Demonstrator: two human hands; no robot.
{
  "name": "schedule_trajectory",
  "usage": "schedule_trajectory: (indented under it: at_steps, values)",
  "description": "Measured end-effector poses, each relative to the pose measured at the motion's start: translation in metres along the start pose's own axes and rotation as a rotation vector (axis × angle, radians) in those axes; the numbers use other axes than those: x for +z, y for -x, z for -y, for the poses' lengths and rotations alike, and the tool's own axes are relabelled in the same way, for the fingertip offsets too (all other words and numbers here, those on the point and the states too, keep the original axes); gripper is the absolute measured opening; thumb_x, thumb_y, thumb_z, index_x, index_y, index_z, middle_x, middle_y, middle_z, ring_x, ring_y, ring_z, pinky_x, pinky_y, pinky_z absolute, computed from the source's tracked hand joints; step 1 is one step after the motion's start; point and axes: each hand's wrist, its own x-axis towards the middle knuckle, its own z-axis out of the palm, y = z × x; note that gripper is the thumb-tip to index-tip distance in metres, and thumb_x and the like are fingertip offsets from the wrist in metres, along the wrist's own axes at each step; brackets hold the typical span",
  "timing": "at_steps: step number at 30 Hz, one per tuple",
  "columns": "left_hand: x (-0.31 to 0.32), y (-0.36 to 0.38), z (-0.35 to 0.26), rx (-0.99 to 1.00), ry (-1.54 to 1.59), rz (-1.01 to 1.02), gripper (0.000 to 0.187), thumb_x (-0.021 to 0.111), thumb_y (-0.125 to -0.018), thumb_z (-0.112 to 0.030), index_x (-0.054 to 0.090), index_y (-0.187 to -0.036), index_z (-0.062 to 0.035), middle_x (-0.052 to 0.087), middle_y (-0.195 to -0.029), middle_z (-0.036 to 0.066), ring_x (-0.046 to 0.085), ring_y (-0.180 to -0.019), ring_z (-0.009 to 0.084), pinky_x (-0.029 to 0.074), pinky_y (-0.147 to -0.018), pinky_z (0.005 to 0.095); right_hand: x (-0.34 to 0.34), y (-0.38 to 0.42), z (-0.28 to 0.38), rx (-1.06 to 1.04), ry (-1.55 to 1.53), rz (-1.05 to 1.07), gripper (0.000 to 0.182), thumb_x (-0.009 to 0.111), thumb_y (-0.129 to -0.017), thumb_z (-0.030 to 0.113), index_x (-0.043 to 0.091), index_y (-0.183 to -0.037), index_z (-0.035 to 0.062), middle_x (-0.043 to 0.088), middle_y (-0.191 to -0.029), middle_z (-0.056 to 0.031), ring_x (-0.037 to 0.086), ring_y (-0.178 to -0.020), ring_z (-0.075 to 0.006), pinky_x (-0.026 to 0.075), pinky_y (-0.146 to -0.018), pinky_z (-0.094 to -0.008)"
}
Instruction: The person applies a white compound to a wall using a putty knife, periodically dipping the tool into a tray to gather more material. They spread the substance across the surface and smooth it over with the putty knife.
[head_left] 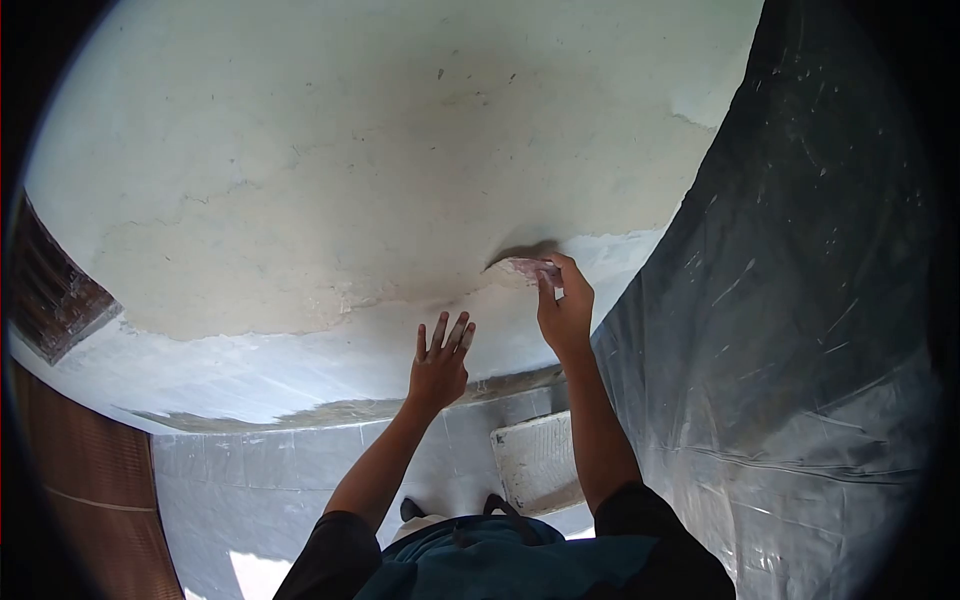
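In front of me stands a pale wall (330, 180) with cracks, small dark marks and a whiter band along its lower part. My right hand (567, 305) pinches a thin, reddish, stained piece of sandpaper (530, 268), whose curved edge lies at the wall. Left of it, my left hand (440, 365) is raised near the whiter band with its fingers spread and holds nothing. Whitish dust marks its fingertips. Whether those fingertips touch the wall cannot be made out.
A dark plastic sheet (790, 260) hangs at the right. On the grey floor (300, 470) lies a whitish, stained rectangular tray (535, 460), near my feet. Brown slatted panels (90, 470) stand at the left, below a dark wooden frame (60, 290).
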Motion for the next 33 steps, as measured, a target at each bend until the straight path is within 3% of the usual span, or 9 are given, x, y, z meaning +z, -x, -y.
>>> schedule_trajectory:
  at_steps: [10, 14, 17, 18, 20, 24, 26, 30, 33]
  values:
    - [-0.011, -0.005, 0.007, -0.007, -0.030, 0.011, 0.080, 0.056, -0.072, -0.006, 0.029, -0.147, -0.0101, 0.022, -0.156, 0.002, 0.017, -0.145, 0.0225, 0.010, -0.117, 0.0508, -0.007, -0.006, 0.002, -0.100, 0.033, 0.036, 0.024, 0.058, -0.083, -0.007, 0.056, -0.107, -0.0025, 0.064, -0.092, -0.0194, 0.067, -0.085, -0.0292, 0.051, -0.075, -0.0328]
    - [-0.015, -0.007, 0.007, -0.018, -0.031, 0.032, 0.081, 0.056, -0.071, -0.005, 0.029, -0.147, -0.0101, 0.022, -0.156, 0.002, 0.017, -0.145, 0.0226, 0.011, -0.118, 0.0510, -0.013, -0.011, 0.010, -0.031, 0.012, -0.093, 0.023, 0.059, -0.083, -0.007, 0.057, -0.106, -0.0018, 0.065, -0.091, -0.0186, 0.067, -0.083, -0.0296, 0.051, -0.073, -0.0321]
    - [-0.016, -0.007, 0.005, -0.031, -0.007, 0.022, 0.082, 0.057, -0.070, -0.005, 0.029, -0.147, -0.0101, 0.022, -0.156, 0.002, 0.017, -0.145, 0.0221, 0.012, -0.118, 0.0511, -0.011, -0.009, 0.014, -0.088, -0.028, 0.008, 0.023, 0.059, -0.085, -0.006, 0.057, -0.107, -0.0008, 0.066, -0.091, -0.0135, 0.064, -0.081, -0.0170, 0.049, -0.074, -0.0263]
    - [-0.016, -0.005, 0.004, -0.028, 0.024, 0.002, 0.082, 0.057, -0.069, -0.005, 0.030, -0.146, -0.0103, 0.022, -0.156, 0.002, 0.017, -0.145, 0.0219, 0.012, -0.117, 0.0511, -0.008, -0.007, 0.015, -0.093, 0.035, 0.076, 0.024, 0.059, -0.083, -0.007, 0.057, -0.106, -0.0016, 0.065, -0.091, -0.0183, 0.067, -0.082, -0.0275, 0.050, -0.073, -0.0310]
    - [-0.017, -0.004, 0.003, -0.031, 0.043, 0.005, 0.082, 0.056, -0.069, -0.004, 0.030, -0.146, -0.0104, 0.022, -0.156, 0.001, 0.017, -0.145, 0.0214, 0.013, -0.117, 0.0510, -0.002, -0.012, 0.007, -0.096, 0.057, 0.047, 0.024, 0.060, -0.083, -0.007, 0.057, -0.107, -0.0017, 0.065, -0.091, -0.0179, 0.066, -0.082, -0.0266, 0.050, -0.074, -0.0305]
    - [-0.017, -0.005, 0.010, -0.017, 0.063, 0.016, 0.082, 0.055, -0.069, -0.001, 0.031, -0.146, -0.0114, 0.023, -0.155, 0.000, 0.018, -0.144, 0.0203, 0.013, -0.117, 0.0503, -0.018, -0.015, -0.004, 0.048, -0.071, -0.109, 0.025, 0.059, -0.084, -0.009, 0.057, -0.107, -0.0012, 0.065, -0.089, -0.0137, 0.065, -0.080, -0.0190, 0.049, -0.074, -0.0274]
    - [-0.015, -0.007, 0.012, -0.008, 0.067, -0.007, 0.081, 0.055, -0.069, -0.001, 0.031, -0.146, -0.0118, 0.024, -0.155, -0.001, 0.019, -0.144, 0.0197, 0.014, -0.117, 0.0502, -0.016, -0.008, -0.005, 0.075, -0.140, -0.018, 0.019, 0.058, -0.087, -0.008, 0.057, -0.105, -0.0011, 0.061, -0.087, -0.0057, 0.056, -0.079, -0.0084, 0.045, -0.074, -0.0219]
    - [-0.014, -0.005, 0.015, 0.007, 0.070, -0.016, 0.081, 0.055, -0.068, 0.000, 0.033, -0.146, -0.0128, 0.025, -0.155, -0.002, 0.021, -0.143, 0.0180, 0.015, -0.117, 0.0495, -0.007, -0.008, -0.013, 0.047, -0.017, 0.010, 0.020, 0.057, -0.089, -0.008, 0.056, -0.107, 0.0002, 0.061, -0.090, -0.0036, 0.055, -0.080, -0.0075, 0.044, -0.074, -0.0212]
    - [-0.014, -0.005, 0.019, 0.023, 0.087, -0.014, 0.081, 0.055, -0.068, 0.000, 0.033, -0.145, -0.0128, 0.026, -0.154, -0.002, 0.022, -0.143, 0.0173, 0.016, -0.117, 0.0492, -0.018, -0.008, -0.022, 0.143, -0.204, -0.134, 0.021, 0.057, -0.088, -0.008, 0.056, -0.107, -0.0007, 0.060, -0.088, -0.0035, 0.055, -0.079, -0.0079, 0.045, -0.073, -0.0228]
